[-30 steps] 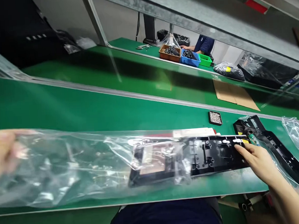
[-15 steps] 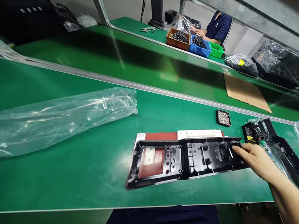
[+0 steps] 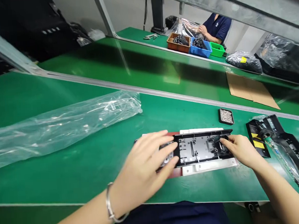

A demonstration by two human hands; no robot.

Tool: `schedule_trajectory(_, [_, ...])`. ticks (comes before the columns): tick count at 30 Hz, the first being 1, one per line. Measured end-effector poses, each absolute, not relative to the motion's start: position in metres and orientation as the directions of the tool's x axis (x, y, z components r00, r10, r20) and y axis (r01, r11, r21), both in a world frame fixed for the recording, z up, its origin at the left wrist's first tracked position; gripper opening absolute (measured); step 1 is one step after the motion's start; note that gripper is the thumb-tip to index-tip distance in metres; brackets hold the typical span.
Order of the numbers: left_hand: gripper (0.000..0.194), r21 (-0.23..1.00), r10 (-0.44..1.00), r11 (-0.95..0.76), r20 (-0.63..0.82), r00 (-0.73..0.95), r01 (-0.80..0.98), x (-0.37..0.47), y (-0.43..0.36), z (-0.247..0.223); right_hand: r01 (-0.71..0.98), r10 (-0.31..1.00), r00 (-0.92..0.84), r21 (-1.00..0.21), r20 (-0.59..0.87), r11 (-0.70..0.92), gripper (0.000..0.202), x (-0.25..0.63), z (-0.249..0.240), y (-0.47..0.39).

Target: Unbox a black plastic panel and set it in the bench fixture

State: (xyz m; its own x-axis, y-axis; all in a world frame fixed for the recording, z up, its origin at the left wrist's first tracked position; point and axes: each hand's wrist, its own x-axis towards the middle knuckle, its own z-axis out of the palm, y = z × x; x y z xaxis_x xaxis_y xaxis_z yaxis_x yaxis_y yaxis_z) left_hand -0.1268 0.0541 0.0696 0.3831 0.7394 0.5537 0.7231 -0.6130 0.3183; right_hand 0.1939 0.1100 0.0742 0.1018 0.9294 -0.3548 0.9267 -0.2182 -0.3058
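A long black plastic housing lies with its ribbed inner side up on a red and white fixture. My right hand pinches the housing's right end between thumb and fingers. Over the left part of the housing my left hand is spread, fingers stretched out and resting on or just above it; contact is hard to tell. That hand hides most of the housing's left end. A silver bracelet circles the left wrist.
Behind the fixture sits a small black tray of screws. More black housings and a green-handled screwdriver lie to the right. A clear plastic bag covers the left. Across the bench, a person works beside coloured bins.
The black housing has moved back onto the fixture and sits squarer over it. My left hand has come into view and reached over its left part. My right hand keeps its hold.
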Motion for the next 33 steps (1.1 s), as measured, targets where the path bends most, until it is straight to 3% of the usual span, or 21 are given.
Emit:
schedule_trajectory(3, [0.032, 0.296, 0.713, -0.668, 0.515, 0.475, 0.682, -0.092, 0.06, 0.056, 0.893, 0.933, 0.14, -0.364, -0.33, -0.263, 0.047, 0.189, 0.071, 0.106])
schedule_trajectory(9, [0.081, 0.281, 0.732, -0.675, 0.371, 0.572, 0.682, -0.072, 0.086, 0.028, 0.84, 0.944, 0.208, -0.448, -0.255, -0.306, 0.051, 0.181, 0.056, 0.102])
schedule_trajectory(13, [0.102, 0.295, 0.723, -0.69, 0.311, 0.616, 0.661, -0.065, 0.092, 0.017, 0.81, 0.939, 0.286, -0.475, -0.193, -0.345, 0.051, 0.175, 0.041, 0.096])
schedule_trajectory(19, [0.107, 0.289, 0.706, -0.708, 0.3, 0.641, 0.645, -0.07, 0.1, 0.008, 0.787, 0.934, 0.332, -0.506, -0.134, -0.353, 0.051, 0.169, 0.026, 0.076])
schedule_trajectory(24, [0.113, 0.288, 0.705, -0.709, 0.307, 0.639, 0.644, -0.078, 0.103, 0.003, 0.816, 0.961, 0.269, -0.516, -0.062, -0.261, 0.065, 0.191, 0.034, 0.087])
schedule_trajectory(26, [0.113, 0.293, 0.705, -0.709, 0.307, 0.64, 0.641, -0.081, 0.102, 0.001, 0.848, 0.961, 0.277, -0.476, 0.019, -0.235, 0.055, 0.207, 0.042, 0.114])
schedule_trajectory(30, [0.117, 0.283, 0.682, -0.731, 0.328, 0.654, 0.621, -0.085, 0.104, -0.01, 0.901, 0.966, 0.247, -0.384, 0.077, -0.2, 0.011, 0.228, 0.05, 0.186])
schedule_trajectory(32, [0.117, 0.248, 0.665, -0.745, 0.356, 0.657, 0.619, -0.082, 0.107, -0.02, 0.924, 0.977, 0.195, -0.351, 0.09, -0.153, 0.013, 0.227, 0.05, 0.209])
schedule_trajectory(33, [0.109, 0.221, 0.656, -0.75, 0.373, 0.656, 0.624, -0.078, 0.11, -0.027, 0.932, 0.98, 0.167, -0.342, 0.112, -0.119, 0.024, 0.224, 0.05, 0.215])
